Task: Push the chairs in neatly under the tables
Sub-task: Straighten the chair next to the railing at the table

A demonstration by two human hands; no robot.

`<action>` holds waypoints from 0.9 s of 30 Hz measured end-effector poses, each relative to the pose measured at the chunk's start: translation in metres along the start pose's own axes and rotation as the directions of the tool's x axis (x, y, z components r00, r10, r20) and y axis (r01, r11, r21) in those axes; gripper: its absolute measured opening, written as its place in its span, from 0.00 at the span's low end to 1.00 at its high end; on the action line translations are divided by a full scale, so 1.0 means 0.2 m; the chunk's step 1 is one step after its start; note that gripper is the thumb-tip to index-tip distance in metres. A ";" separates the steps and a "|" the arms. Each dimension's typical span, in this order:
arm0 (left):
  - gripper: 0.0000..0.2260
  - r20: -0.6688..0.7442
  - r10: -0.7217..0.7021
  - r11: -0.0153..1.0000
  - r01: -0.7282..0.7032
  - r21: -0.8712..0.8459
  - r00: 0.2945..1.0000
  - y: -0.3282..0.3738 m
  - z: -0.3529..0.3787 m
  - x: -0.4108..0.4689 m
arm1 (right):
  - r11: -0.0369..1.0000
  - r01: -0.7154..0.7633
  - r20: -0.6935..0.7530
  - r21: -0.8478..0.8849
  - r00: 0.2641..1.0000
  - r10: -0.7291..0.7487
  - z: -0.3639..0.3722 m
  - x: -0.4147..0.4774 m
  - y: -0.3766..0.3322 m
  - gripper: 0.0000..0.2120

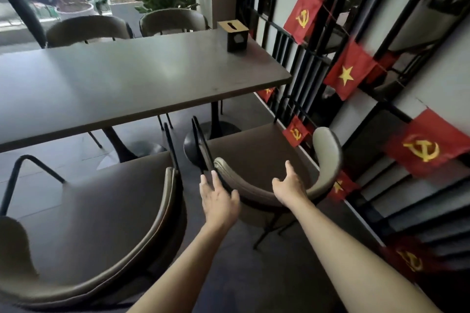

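Note:
A long dark table (132,76) runs across the view. Two brown curved-back chairs stand on its near side, both pulled out from under it. The right chair (256,152) sits by the railing, turned a little. My left hand (218,198) is open, its fingers touching the left end of that chair's backrest. My right hand (290,185) is open too, hovering just over the middle of the backrest. The left chair (101,211) is close below me, untouched. Two more chairs (89,29) stand tucked at the table's far side.
A black tissue box (235,35) stands on the table's far right corner. A black metal railing with red flags (348,71) runs along the right, close to the right chair. Potted plants (73,5) stand behind the far chairs. Round table bases (203,140) sit on the floor.

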State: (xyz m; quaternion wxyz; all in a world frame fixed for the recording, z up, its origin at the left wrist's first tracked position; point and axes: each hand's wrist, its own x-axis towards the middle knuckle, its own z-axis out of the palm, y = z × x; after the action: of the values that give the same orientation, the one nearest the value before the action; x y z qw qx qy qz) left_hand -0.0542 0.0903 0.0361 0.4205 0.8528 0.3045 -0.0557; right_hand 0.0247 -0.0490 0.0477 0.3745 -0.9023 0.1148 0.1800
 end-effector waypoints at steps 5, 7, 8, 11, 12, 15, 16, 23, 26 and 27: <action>0.33 0.103 -0.105 0.989 0.115 -0.091 0.989 0.10 0.16 0.15 | 0.996 -0.051 -0.006 -0.068 0.999 0.051 -0.12 0.24 0.09 0.33; 0.34 0.120 -0.128 0.988 0.137 -0.068 0.984 0.14 0.22 0.21 | 0.990 -0.076 -0.026 -0.121 0.997 0.073 -0.18 0.34 0.13 0.33; 0.34 0.129 -0.143 0.987 0.151 -0.052 0.981 0.16 0.25 0.23 | 0.986 -0.090 -0.044 -0.139 0.995 0.085 -0.21 0.39 0.16 0.33; 0.35 0.155 -0.241 0.970 0.245 -0.009 0.958 0.19 0.34 0.31 | 0.974 -0.129 -0.098 -0.185 0.989 0.112 -0.29 0.52 0.25 0.34; 0.37 0.161 -0.273 0.961 0.277 0.003 0.948 0.19 0.35 0.31 | 0.970 -0.138 -0.112 -0.201 0.987 0.117 -0.31 0.55 0.28 0.34; 0.40 0.148 -0.322 0.946 0.323 0.014 0.935 0.21 0.44 0.37 | 0.964 -0.166 -0.140 -0.208 0.980 0.139 -0.37 0.68 0.36 0.37; 0.41 0.137 -0.345 0.937 0.348 -0.005 0.929 0.21 0.46 0.39 | 0.964 -0.170 -0.153 -0.204 0.978 0.140 -0.39 0.72 0.38 0.38; 0.40 -0.142 -0.445 0.896 0.441 -0.056 0.884 0.28 0.60 0.43 | 0.986 -0.166 -0.109 -0.021 0.981 0.163 -0.51 0.98 0.52 0.44; 0.40 -0.214 -0.455 0.888 0.458 -0.038 0.865 0.28 0.63 0.43 | 0.989 -0.148 -0.119 0.010 0.982 0.148 -0.53 1.06 0.51 0.44; 0.41 -0.226 -0.465 0.882 0.470 -0.036 0.856 0.28 0.64 0.43 | 0.989 -0.145 -0.123 0.028 0.981 0.147 -0.53 1.08 0.51 0.43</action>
State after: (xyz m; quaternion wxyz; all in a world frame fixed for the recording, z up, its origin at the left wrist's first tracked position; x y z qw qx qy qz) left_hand 0.0684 0.0097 -0.0375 0.3481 0.7583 0.5478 -0.0610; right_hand 0.2121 -0.2105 -0.0362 0.3611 -0.8973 0.2056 0.1490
